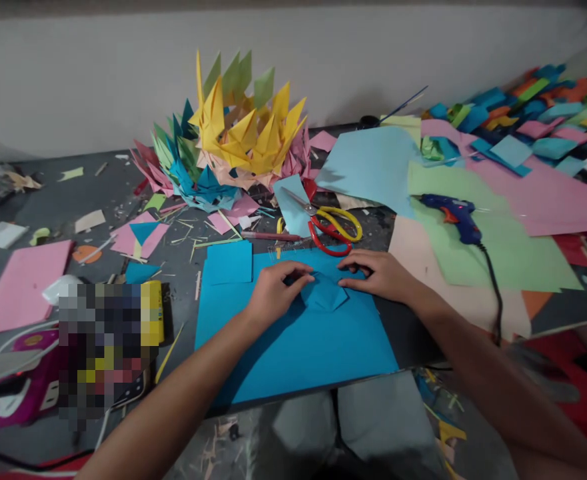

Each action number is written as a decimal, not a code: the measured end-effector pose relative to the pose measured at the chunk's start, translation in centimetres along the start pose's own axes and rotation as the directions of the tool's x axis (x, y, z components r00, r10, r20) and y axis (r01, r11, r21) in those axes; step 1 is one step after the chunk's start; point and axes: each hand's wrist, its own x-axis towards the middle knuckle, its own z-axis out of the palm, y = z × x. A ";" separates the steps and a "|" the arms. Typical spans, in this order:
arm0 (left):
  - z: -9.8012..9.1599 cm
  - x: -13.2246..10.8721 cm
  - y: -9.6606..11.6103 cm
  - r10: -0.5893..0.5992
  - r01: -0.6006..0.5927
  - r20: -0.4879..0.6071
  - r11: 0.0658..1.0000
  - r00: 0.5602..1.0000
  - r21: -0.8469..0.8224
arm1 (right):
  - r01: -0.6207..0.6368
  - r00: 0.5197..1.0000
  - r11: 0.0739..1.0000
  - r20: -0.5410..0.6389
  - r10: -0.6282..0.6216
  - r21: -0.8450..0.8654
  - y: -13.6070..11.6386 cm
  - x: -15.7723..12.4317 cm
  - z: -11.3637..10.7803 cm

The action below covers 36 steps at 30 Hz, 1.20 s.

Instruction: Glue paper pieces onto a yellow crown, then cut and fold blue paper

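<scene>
A small folded piece of blue paper (pixel 326 293) lies on a large blue sheet (pixel 293 353) in front of me. The fingertips and thumb of my left hand (pixel 279 288) are closed on its upper left edge. On the other side, my right hand (pixel 383 275) has its fingers half curled, with a gap between thumb and forefinger. Its thumb tip touches or nearly touches the paper's right side. A smaller stack of blue squares (pixel 230 262) rests at the sheet's upper left corner. Scissors (pixel 330 223) with red and yellow handles lie just beyond my hands.
Yellow origami (pixel 246 137) of pointed pieces stands at the back. A blue glue gun (pixel 456 215) rests on green paper (pixel 503 260) at right, its cord hanging over the table edge. Pink sheets (pixel 28 280) and a yellow tube (pixel 152 313) lie left. Many folded pieces (pixel 548 113) pile up far right.
</scene>
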 end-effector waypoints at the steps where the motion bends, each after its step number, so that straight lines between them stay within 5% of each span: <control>1: 0.0 0.0 0.1 -0.009 0.009 -0.013 1.000 1.000 -0.016 | 0.010 1.000 1.000 -0.002 -0.010 0.014 0.0 0.1 0.0; 9: -0.2 -0.1 0.3 -0.018 0.018 0.002 1.000 1.000 -0.012 | 0.043 0.999 0.968 -0.030 -0.037 0.248 -0.4 1.0 0.1; 13: 0.0 -0.1 0.4 -0.006 0.005 0.030 1.000 1.000 0.030 | -0.072 0.997 0.963 0.056 0.059 0.259 -1.0 1.6 -0.1; 20: 0.2 0.0 0.3 0.079 -0.087 0.040 0.958 0.996 0.274 | -0.062 0.978 0.997 0.204 0.051 0.048 -2.5 3.8 -1.2; 24: 0.1 0.2 0.3 0.069 -0.099 0.091 0.922 0.993 0.375 | -0.109 0.932 0.980 0.326 0.159 -0.166 -3.3 4.1 -1.5; 33: 0.2 0.0 1.0 0.048 -0.138 0.202 0.877 0.978 0.460 | -0.198 0.869 0.960 0.418 0.266 -0.200 -4.4 3.9 -1.3; 36: 0.3 0.1 1.0 0.061 -0.141 0.184 0.876 0.981 0.461 | -0.117 0.915 0.987 0.375 0.152 -0.114 -4.3 4.0 -0.4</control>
